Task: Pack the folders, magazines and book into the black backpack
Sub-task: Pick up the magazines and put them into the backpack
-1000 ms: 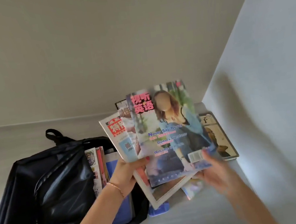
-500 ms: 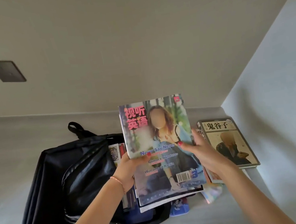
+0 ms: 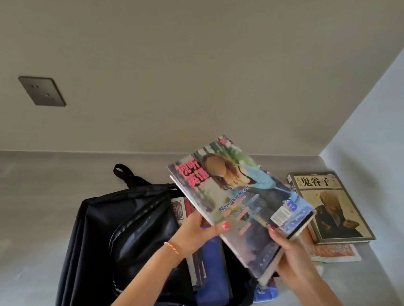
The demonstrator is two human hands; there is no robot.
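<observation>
A stack of magazines [image 3: 240, 199], its top cover showing a woman and pink Chinese letters, is held tilted above the open mouth of the black backpack [image 3: 110, 247]. My left hand [image 3: 196, 233] grips the stack's left edge and my right hand [image 3: 287, 244] holds its lower right corner. Inside the backpack stand a blue folder [image 3: 213, 274] and a few thin magazines [image 3: 179, 208]. A tan book [image 3: 331, 207] lies flat on the table to the right, partly on another magazine [image 3: 333, 253].
The grey table [image 3: 13, 229] meets a beige wall at the back and a pale wall [image 3: 392, 179] on the right. A dark wall socket [image 3: 41, 91] sits high on the back wall. A blue item [image 3: 264, 294] pokes out below the stack.
The fanned magazines have been squared into one stack, which has tipped clockwise with its left edge turned toward the backpack opening. My right hand has shifted to the stack's lower corner.
</observation>
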